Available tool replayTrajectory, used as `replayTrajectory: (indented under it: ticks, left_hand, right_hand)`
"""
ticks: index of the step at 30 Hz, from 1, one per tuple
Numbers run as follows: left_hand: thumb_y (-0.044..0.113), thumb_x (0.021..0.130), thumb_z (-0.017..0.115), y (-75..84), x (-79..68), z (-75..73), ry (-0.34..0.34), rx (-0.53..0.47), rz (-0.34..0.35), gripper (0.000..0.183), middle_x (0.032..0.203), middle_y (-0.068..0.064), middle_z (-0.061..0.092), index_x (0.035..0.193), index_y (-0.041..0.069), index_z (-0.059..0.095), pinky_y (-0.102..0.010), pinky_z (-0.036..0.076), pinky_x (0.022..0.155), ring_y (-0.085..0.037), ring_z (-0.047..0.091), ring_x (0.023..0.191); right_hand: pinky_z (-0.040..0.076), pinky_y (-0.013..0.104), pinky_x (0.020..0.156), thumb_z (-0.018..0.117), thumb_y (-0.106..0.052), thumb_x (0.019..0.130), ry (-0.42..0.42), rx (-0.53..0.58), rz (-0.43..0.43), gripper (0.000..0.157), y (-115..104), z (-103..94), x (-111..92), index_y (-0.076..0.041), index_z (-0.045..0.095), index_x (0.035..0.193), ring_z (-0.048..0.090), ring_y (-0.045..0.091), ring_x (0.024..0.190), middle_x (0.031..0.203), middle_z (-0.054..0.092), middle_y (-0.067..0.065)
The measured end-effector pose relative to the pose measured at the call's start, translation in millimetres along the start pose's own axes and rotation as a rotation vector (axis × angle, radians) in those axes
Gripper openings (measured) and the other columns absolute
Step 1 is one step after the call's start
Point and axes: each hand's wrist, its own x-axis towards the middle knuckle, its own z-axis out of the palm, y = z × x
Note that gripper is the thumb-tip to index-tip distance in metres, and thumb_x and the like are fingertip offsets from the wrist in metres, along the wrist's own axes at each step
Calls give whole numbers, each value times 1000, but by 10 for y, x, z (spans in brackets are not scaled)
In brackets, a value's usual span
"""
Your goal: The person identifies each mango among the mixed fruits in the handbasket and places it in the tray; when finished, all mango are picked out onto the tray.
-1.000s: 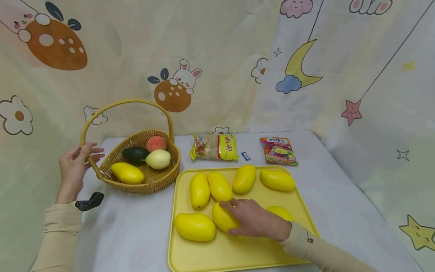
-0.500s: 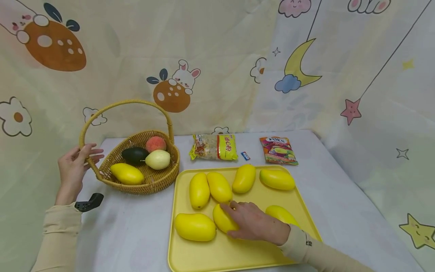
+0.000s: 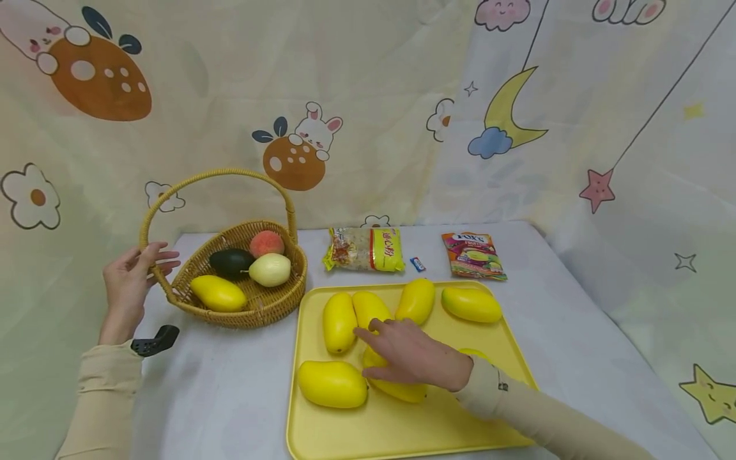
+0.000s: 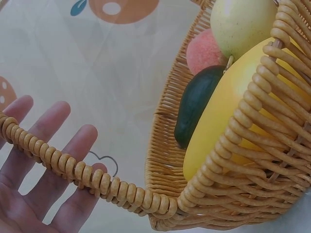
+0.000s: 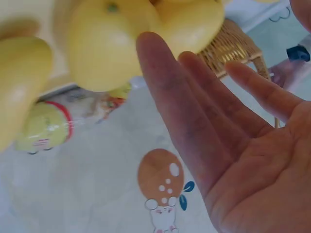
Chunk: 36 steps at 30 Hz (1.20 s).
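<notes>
My left hand [image 3: 128, 287] rests at the wicker basket's handle [image 3: 215, 172]; in the left wrist view, its fairly straight fingers [image 4: 80, 143] pass behind the handle. The basket [image 3: 261, 313] holds a yellow mango [image 3: 218, 294], a dark green avocado-like fruit [image 3: 231, 262], a peach [image 3: 267, 243] and a pale pear-like fruit [image 3: 270, 270]. My right hand [image 3: 408, 351] hovers over a mango [image 3: 405, 391] on the yellow tray [image 3: 368, 437], partly hiding it. Its fingers are extended, and the palm holds nothing in the right wrist view.
Several more mangoes lie on the tray, among them one at front left [image 3: 332, 384] and one at back right [image 3: 471, 305]. Behind it are a pasta bag [image 3: 368, 249], a small wrapped candy [image 3: 417, 264] and a candy bag [image 3: 474, 255]. A printed cloth hangs behind.
My right hand has let go of the mango and shifted up and left, its fingers straightening. The mango now lies tipped more sideways. My left hand stays at the basket handle.
</notes>
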Motion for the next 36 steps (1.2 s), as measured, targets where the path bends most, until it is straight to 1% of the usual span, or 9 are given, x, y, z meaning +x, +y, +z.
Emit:
replayTrajectory:
  ticks: [2,8,11,14,19,25,28,31,36]
  left_hand:
    - [27,91,65,-2,17,16,-1,-5,4,31,86,6,74,112,4,66,-16,56,67,-7,72,77]
    - [27,91,64,-30,47,64,-16,6,10,31,86,6,74,112,5,67,-16,56,68,-8,72,78]
    - [30,91,64,-49,35,65,-11,30,-6,29,86,8,74,111,9,67,-15,55,67,-6,71,77]
    - [31,91,64,-64,21,59,-2,42,-24,28,86,9,74,110,11,67,-14,55,67,-5,71,77]
    - [32,91,64,-65,34,73,-5,35,-34,30,87,8,74,112,11,67,-15,55,68,-5,71,78]
    - [30,91,64,-39,15,26,10,41,-37,25,85,8,74,109,12,68,-14,55,67,-5,71,76]
    - [29,92,64,-21,-1,-26,8,33,-37,26,85,9,74,111,11,68,-14,55,66,-5,71,76]
    - [28,92,64,0,-14,-62,5,8,-38,27,86,7,74,111,10,68,-14,55,65,-5,71,76]
    - [28,92,64,28,-6,-35,-6,1,-42,26,86,6,74,110,10,68,-14,55,66,-6,71,76]
  right_hand:
    - [38,19,47,63,-53,88,8,3,-16,62,-27,-83,144,-16,51,136,56,12,71,109,63,5]
    - [39,18,48,63,-49,89,91,41,-78,58,-130,-239,676,-16,50,136,52,9,63,108,64,4]
    - [40,19,50,64,-47,89,119,57,-100,57,-214,-314,977,-16,51,136,53,9,65,105,63,2]
    - [42,20,52,63,-47,89,120,53,-99,57,-300,-375,1283,-17,51,136,54,10,68,104,62,0]
    - [47,22,54,62,-47,90,99,27,-90,58,-404,-401,1729,-19,48,138,56,11,71,109,61,0]
    - [49,21,62,60,-50,90,21,21,-33,62,-545,-366,2170,-22,42,144,56,9,83,116,57,-3]
    - [49,21,67,58,-50,91,-9,23,-11,63,-612,-341,2348,-24,39,145,56,9,86,120,55,-4]
    - [51,22,77,57,-51,92,-28,23,12,63,-675,-316,2506,-25,37,146,56,10,95,129,52,-4]
    - [50,22,82,58,-53,90,-56,5,75,64,-732,-258,2699,-28,36,145,54,9,97,130,50,-5]
